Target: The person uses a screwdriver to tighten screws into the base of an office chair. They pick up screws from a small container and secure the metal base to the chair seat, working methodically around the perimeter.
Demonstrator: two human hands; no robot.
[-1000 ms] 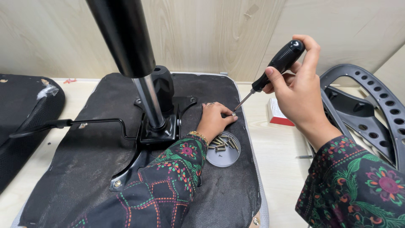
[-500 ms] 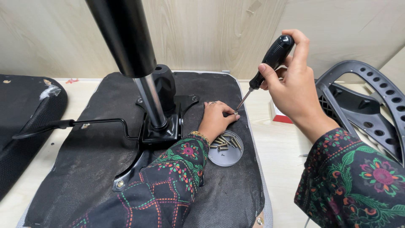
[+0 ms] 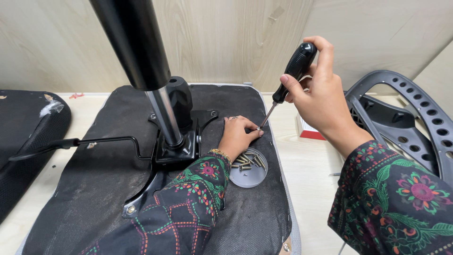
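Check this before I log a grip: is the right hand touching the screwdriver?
Touching. The head view shows the right hand wrapped around the screwdriver handle, thumb and fingers pressed against it with no gap.

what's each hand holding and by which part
Right hand grips the screwdriver by its black handle. Left hand pinches a small screw at the tip; too small to tell where.

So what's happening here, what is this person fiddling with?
A person is working on the underside of a black chair seat lying on a table. The right hand holds a black-handled screwdriver, tilted, its tip down at the seat near the right edge. The left hand rests on the seat with fingertips at the tip, seemingly steadying a screw. A small round dish of screws sits just beside that hand.
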